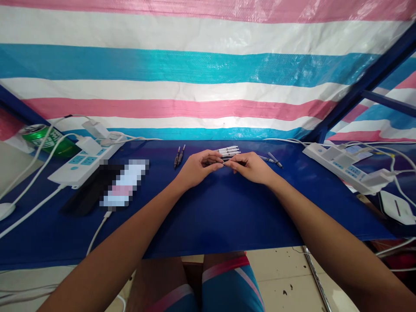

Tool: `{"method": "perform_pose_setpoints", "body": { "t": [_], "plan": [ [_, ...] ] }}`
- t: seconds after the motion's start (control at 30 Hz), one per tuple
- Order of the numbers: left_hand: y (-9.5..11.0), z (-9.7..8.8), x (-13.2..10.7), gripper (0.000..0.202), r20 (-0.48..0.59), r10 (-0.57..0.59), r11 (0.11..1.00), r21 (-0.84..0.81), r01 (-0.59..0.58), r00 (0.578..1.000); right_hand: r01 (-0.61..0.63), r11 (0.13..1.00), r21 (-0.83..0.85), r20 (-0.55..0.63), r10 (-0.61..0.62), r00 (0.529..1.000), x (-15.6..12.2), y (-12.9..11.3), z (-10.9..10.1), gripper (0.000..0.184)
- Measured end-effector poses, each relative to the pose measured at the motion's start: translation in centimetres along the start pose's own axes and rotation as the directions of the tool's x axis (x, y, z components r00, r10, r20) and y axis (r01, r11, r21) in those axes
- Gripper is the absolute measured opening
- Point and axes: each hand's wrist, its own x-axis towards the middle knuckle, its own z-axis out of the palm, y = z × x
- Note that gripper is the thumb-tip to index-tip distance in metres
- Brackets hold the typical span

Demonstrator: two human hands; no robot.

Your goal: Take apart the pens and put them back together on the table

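Note:
My left hand [202,167] and my right hand [249,168] meet over the middle of the blue table, fingertips pinched together. Between them is a small, thin item, mostly hidden by the fingers, too small to name. Just behind the fingertips lies a row of several white pens [229,151]. To the left of my left hand, two dark pen pieces [179,157] lie side by side, pointing away from me. Beyond my right hand a slim pen piece with a dark tip [275,160] rests at a slant, with another thin clear piece [266,158] beside it.
On the left are a white power strip [69,172] with plugs and cables, a green can [48,141], a black flat object [87,190] and a blurred-out phone [125,184] on a cable. Another power strip [344,167] and a white device [398,208] sit at right. Striped sheeting [208,67] hangs behind.

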Motion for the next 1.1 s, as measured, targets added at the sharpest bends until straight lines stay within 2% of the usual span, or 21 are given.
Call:
{"method": "perform_pose_setpoints", "body": {
  "t": [0.1,0.2,0.27,0.33,0.4,0.53,0.57,0.67,0.77,0.83,0.93,1.1],
  "plan": [
    [0.3,-0.2,0.0,0.055,-0.049,0.013,1.000,0.012,-0.012,0.999,-0.059,0.998,0.036,-0.008,0.060,0.998,0.1,0.1,-0.1,0.052],
    [0.6,-0.6,0.0,0.046,-0.058,-0.054,0.996,0.065,0.058,0.997,-0.075,0.995,0.063,-0.008,0.075,0.997,0.1,0.2,-0.2,0.051],
    [0.6,-0.8,0.0,0.044,-0.024,-0.034,0.997,0.074,0.036,0.999,-0.077,0.995,0.066,0.002,0.077,0.997,0.1,0.2,-0.2,0.052],
    [0.5,-0.9,0.0,0.060,0.006,0.026,0.997,0.067,-0.026,1.000,-0.080,0.995,0.065,0.009,0.080,0.997,0.1,0.2,-0.2,0.053],
    [0.3,-0.9,0.0,0.079,0.025,0.037,0.998,0.059,-0.039,0.999,-0.084,0.994,0.064,0.011,0.084,0.996,0.1,0.3,-0.2,0.053],
    [-0.1,-0.8,0.0,0.061,0.066,-0.025,1.000,0.010,0.024,0.998,-0.083,0.994,0.065,0.010,0.082,0.997,0.1,0.2,-0.2,0.052],
    [-0.2,-0.7,0.0,0.063,0.072,-0.009,1.000,0.005,0.009,0.997,-0.083,0.994,0.065,0.010,0.083,0.997,0.1,0.2,-0.2,0.052],
    [-0.4,-0.7,0.0,0.085,0.059,0.020,1.000,0.011,-0.020,0.998,-0.084,0.994,0.067,0.012,0.084,0.996,0.1,0.2,-0.2,0.053],
    [-0.4,-0.6,0.0,0.064,0.066,-0.041,0.999,0.028,0.040,0.997,-0.085,0.994,0.064,0.019,0.084,0.996,0.1,0.2,-0.2,0.052],
    [-0.1,-0.7,0.0,0.050,0.071,-0.021,0.998,0.056,0.017,0.997,-0.099,0.993,0.063,0.026,0.097,0.995,0.1,0.1,-0.2,0.051],
    [0.5,-0.7,-0.1,0.046,0.035,0.041,0.987,0.156,-0.045,0.999,-0.134,0.987,0.086,0.059,0.129,0.990,0.1,0.2,-0.2,0.051],
    [0.6,-0.9,-0.1,0.044,-0.029,0.048,0.955,0.295,-0.038,0.998,-0.103,0.985,0.139,0.063,0.095,0.994,0.0,1.2,-0.6,0.035]
  ]
}}
